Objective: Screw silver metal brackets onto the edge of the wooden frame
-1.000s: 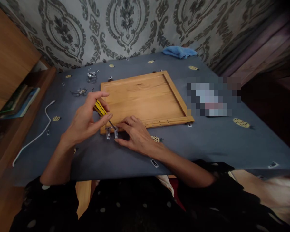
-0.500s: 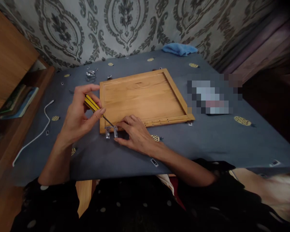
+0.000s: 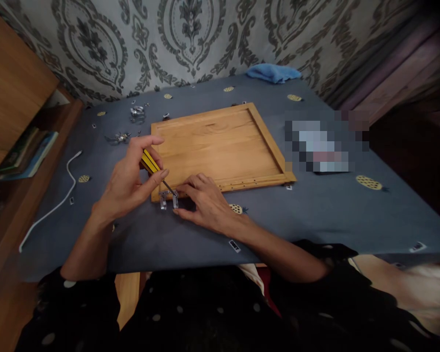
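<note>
A framed wooden panel (image 3: 212,146) lies flat on the table, its front edge dotted with small dark holes. Two metal clip-like pieces, probably hinges, sit at that edge near the left corner: a left hinge (image 3: 163,201) and a right hinge (image 3: 175,201). My left hand (image 3: 122,188) is closed around the yellow-and-black handle of a screwdriver (image 3: 151,162); its shaft slants down and its tip meets the right hinge. My right hand (image 3: 209,203) rests on the panel's front edge, with thumb and forefinger closed around the right hinge. The fingertips are partly hidden.
Small metal parts (image 3: 121,138) and a metal piece (image 3: 137,113) lie behind my left hand. A white cable (image 3: 73,181) runs along the table's left side. A blue cloth (image 3: 273,73) lies by the wall; a pixelated object (image 3: 320,146) is right of the panel.
My left hand has shifted right, bringing the screwdriver to a steeper tilt with its tip still at the right hinge. More small metal parts show behind it. My right hand stays put.
</note>
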`<state>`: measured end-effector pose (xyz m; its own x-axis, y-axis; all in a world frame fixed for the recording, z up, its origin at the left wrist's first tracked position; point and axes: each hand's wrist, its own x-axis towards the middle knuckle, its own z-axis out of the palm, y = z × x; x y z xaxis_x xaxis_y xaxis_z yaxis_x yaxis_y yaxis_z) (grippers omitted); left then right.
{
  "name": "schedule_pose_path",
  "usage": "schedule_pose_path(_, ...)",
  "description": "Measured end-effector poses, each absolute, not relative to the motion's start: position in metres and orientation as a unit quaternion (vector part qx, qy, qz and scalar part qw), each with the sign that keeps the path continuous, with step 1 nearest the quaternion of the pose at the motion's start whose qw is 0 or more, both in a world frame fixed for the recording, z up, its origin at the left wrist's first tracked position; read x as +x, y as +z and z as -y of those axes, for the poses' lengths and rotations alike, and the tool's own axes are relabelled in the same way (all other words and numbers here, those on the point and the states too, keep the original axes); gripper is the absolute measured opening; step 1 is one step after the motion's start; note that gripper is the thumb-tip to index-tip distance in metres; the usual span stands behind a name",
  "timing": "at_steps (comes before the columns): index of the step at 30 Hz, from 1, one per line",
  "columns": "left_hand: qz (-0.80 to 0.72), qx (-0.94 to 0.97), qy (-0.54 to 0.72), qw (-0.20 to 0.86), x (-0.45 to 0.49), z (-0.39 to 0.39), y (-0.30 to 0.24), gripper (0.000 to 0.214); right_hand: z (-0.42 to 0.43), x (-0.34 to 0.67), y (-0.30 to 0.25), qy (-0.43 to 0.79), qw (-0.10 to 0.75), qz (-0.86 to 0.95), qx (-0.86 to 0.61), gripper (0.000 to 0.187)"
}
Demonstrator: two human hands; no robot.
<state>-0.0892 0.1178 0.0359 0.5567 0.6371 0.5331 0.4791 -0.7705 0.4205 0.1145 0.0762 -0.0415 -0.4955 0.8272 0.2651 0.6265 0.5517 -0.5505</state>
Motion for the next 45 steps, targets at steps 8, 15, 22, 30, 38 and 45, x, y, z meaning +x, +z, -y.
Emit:
schedule_pose_path(8,-0.325,0.88,0.331,0.101,-0.091,-0.115,0.037,0.05,-0.076,0.115,-0.043,0.189,0.255,0.844,-0.432,0.043)
schedule_pose_path(15,-0.312,0.888,0.323,0.096,-0.092,-0.115,0.037,0.049,-0.076,0.114,-0.042,0.183,0.257,0.845,-0.433,0.04)
schedule_pose_path(22,-0.339,0.861,0.357,0.129,-0.089,-0.116,0.031,0.063,-0.077,0.114,-0.043,0.186,0.249,0.846,-0.433,0.043)
schedule_pose_path(30,-0.348,0.854,0.352,0.159,-0.09,-0.116,0.033,0.042,-0.076,0.115,-0.042,0.193,0.249,0.845,-0.433,0.043)
schedule_pose_path(38,-0.307,0.881,0.321,0.161,-0.086,-0.112,0.038,0.038,-0.076,0.115,-0.042,0.184,0.252,0.847,-0.43,0.041)
schedule_pose_path(45,-0.317,0.881,0.347,0.061,-0.081,-0.111,0.039,0.033,-0.077,0.115,-0.043,0.181,0.248,0.85,-0.427,0.04)
